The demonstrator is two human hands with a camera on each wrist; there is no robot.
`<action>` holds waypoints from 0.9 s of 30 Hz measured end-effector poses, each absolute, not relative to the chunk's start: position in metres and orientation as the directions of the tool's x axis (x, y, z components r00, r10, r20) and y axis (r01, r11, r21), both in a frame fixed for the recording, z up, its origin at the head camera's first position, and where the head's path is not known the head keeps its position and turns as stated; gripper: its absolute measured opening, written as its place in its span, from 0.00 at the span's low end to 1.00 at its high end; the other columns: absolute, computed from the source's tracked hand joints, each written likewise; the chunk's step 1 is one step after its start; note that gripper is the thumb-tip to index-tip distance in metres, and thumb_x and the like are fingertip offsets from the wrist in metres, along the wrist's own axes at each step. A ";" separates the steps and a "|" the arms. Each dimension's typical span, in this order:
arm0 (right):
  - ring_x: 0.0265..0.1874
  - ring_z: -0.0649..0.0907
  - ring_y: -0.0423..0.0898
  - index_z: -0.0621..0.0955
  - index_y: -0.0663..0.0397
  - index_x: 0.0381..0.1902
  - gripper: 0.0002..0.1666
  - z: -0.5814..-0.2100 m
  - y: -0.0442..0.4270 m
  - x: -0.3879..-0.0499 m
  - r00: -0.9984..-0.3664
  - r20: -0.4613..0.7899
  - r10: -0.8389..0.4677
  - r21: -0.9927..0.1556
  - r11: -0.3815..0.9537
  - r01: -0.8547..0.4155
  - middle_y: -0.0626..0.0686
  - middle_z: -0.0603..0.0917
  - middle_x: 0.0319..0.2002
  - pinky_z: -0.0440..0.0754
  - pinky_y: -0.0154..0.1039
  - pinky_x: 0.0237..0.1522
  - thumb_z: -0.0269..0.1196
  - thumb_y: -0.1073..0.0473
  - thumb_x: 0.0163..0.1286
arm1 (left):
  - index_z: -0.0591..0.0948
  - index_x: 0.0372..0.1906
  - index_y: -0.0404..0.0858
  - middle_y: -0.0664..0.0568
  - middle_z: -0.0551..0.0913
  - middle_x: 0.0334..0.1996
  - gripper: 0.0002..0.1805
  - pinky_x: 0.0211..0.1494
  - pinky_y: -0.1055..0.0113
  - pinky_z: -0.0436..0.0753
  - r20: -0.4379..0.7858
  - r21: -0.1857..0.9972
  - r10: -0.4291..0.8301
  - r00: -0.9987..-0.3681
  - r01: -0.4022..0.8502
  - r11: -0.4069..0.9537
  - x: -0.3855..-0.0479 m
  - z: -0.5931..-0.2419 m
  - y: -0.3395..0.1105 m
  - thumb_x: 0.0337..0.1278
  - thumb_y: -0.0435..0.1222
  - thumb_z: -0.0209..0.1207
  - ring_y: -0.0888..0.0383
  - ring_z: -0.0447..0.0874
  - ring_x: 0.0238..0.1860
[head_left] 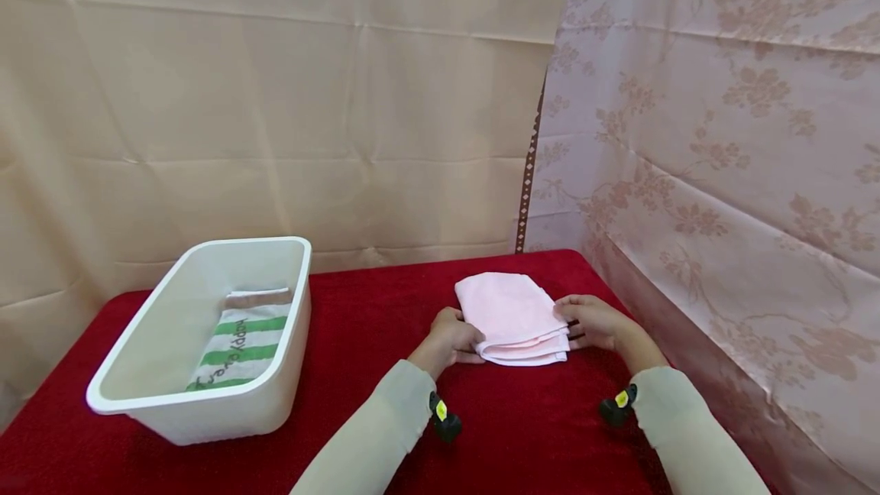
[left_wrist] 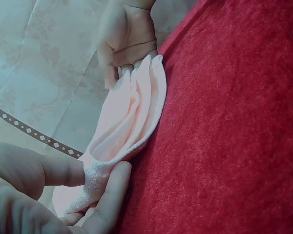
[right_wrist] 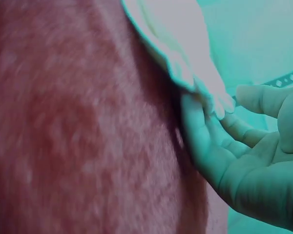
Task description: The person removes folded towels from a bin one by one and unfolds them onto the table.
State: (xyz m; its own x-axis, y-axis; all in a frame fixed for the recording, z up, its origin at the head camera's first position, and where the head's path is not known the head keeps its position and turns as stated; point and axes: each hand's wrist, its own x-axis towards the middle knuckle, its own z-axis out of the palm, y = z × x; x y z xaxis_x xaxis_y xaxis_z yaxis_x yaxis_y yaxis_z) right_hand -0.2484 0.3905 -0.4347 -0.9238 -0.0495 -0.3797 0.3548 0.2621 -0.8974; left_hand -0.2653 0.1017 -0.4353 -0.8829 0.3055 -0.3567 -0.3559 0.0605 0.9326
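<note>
A pink towel (head_left: 512,310), folded into several layers, lies near the right end of the red-covered table. My left hand (head_left: 451,338) holds its left edge; the left wrist view shows the rounded fold (left_wrist: 95,175) between the thumb and fingers. On the opposite side, my right hand (head_left: 596,323) touches the layered edge. In the right wrist view, fingers (right_wrist: 198,131) reach beneath the towel's corner, while the thumb (right_wrist: 259,100) stands beside the corner without visibly pressing it.
A white plastic basin (head_left: 285,396) stands on the left of the red cloth (head_left: 371,327). Inside lies a green-and-white striped towel (head_left: 241,338) with lettering. Beige curtain (head_left: 275,113) hangs behind, and floral fabric (head_left: 742,174) hangs along the right.
</note>
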 end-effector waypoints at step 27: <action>0.40 0.88 0.49 0.66 0.68 0.69 0.26 -0.453 0.396 -0.249 -0.953 -0.296 -0.069 -0.953 0.090 0.290 0.53 0.87 0.42 0.88 0.49 0.44 0.54 0.59 0.80 | 0.73 0.62 0.30 0.38 0.82 0.45 0.32 0.29 0.59 0.88 -0.109 0.910 0.071 -0.992 -0.071 0.408 -0.279 -0.422 0.105 0.46 0.24 0.64 0.48 0.86 0.31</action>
State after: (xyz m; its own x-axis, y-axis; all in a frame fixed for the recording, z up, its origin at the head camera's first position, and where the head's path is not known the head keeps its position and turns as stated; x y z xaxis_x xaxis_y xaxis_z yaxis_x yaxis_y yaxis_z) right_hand -0.2489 0.3963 -0.4529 -0.9526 -0.0689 -0.2963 0.2898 0.0902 -0.9528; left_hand -0.2795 0.1051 -0.4223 -0.9915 0.0707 -0.1092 -0.0712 0.4078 0.9103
